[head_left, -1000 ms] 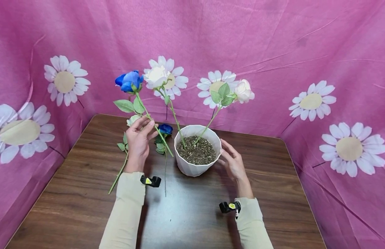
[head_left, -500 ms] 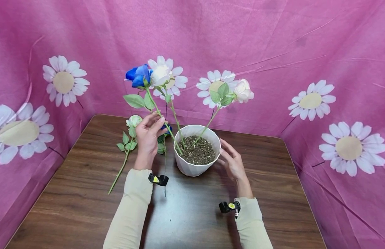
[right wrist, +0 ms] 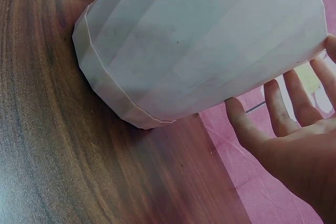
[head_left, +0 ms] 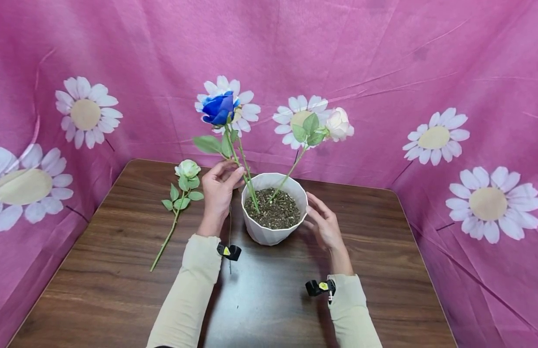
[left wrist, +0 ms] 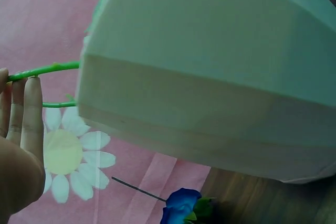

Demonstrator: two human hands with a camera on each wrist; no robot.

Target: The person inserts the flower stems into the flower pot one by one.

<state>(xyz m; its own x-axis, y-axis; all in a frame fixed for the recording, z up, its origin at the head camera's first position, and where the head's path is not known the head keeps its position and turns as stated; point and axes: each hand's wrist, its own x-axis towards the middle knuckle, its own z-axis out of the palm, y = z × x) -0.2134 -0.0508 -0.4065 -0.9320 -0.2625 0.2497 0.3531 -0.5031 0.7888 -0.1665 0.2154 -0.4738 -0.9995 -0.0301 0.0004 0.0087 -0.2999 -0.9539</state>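
Observation:
My left hand (head_left: 219,188) pinches the green stem (left wrist: 55,67) of a blue rose (head_left: 218,108), just left of the white faceted pot (head_left: 273,236). The stem's lower end reaches the dark soil (head_left: 275,212) at the pot's left side; how deep it goes I cannot tell. Another stem stands close behind it, its white bloom hidden by the blue one. A pale pink-white rose (head_left: 338,124) leans right out of the soil. With fingers fairly straight, my right hand (head_left: 325,224) touches the pot's right side, as the right wrist view also shows.
A greenish-white rose (head_left: 187,169) lies on the brown wooden table (head_left: 382,270), left of my left hand. Another blue rose (left wrist: 181,207) lies on the table, mostly hidden behind that hand in the head view. A pink daisy-print curtain (head_left: 364,48) surrounds the table.
My left hand has moved right with the blue rose; its stem end has gone from outside the pot down to the soil, and its bloom now covers a white one. The right hand stays.

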